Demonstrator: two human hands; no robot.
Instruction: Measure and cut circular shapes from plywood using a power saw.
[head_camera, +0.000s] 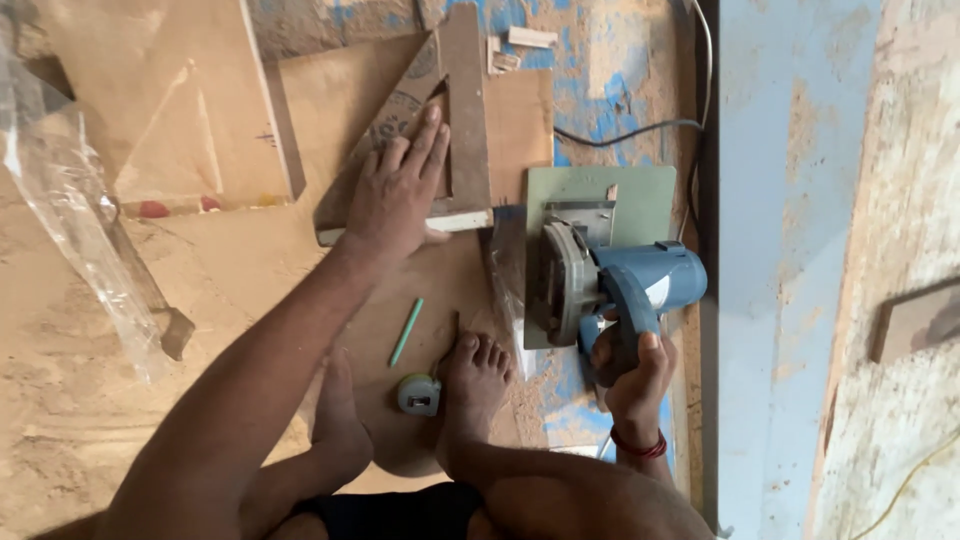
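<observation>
My left hand (398, 190) lies flat, fingers spread, pinning the wooden triangle (455, 120) to the board (400, 300). Right hand (632, 372) wraps the circular saw (610, 285) handle at the board's edge. Best press firmly, keep the saw base flat.

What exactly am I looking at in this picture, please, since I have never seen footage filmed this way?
The single picture comes from a camera on a person's head, looking down at their own hands and bare feet. The left hand presses flat on a wooden triangular square lying on a brown board. The right hand grips the handle of a blue circular saw, whose base plate rests against the square's edge. Near the right foot lie a green pencil and a small tape measure. Sawdust covers the floor, and a clear plastic sheet lies at left.
</observation>
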